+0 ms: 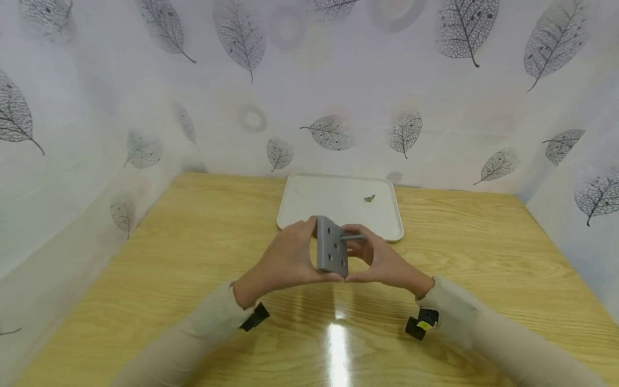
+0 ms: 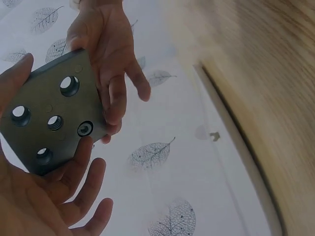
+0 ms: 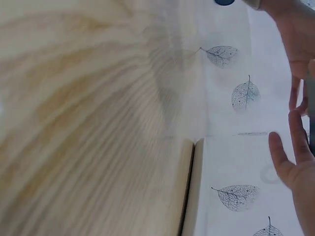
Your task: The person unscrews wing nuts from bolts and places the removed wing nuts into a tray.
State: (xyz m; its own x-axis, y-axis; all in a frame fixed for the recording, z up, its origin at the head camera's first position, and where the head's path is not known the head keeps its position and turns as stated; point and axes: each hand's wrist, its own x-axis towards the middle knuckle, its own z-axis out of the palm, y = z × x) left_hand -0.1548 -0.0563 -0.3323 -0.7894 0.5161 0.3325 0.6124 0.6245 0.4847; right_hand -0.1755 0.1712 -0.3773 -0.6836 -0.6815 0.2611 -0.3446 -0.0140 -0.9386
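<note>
A grey metal plate (image 1: 323,244) with several round holes is held up above the table between both hands. My left hand (image 1: 282,260) grips its left side, thumb and fingers at opposite edges. On the other side my right hand (image 1: 387,260) holds the plate by its edge, thumb at the lower corner in the head view. A socket-head screw (image 2: 85,129) sits in one corner hole, a left fingertip right beside it. Its thin shank (image 1: 353,237) sticks out toward the right fingers. In the right wrist view only a sliver of the plate (image 3: 311,103) shows.
Behind the hands a white tray (image 1: 324,196) lies on the wooden table (image 1: 217,231). Some small metal bits (image 1: 369,198) lie in its right half. A leaf-print curtain (image 1: 203,102) hangs along the back and sides.
</note>
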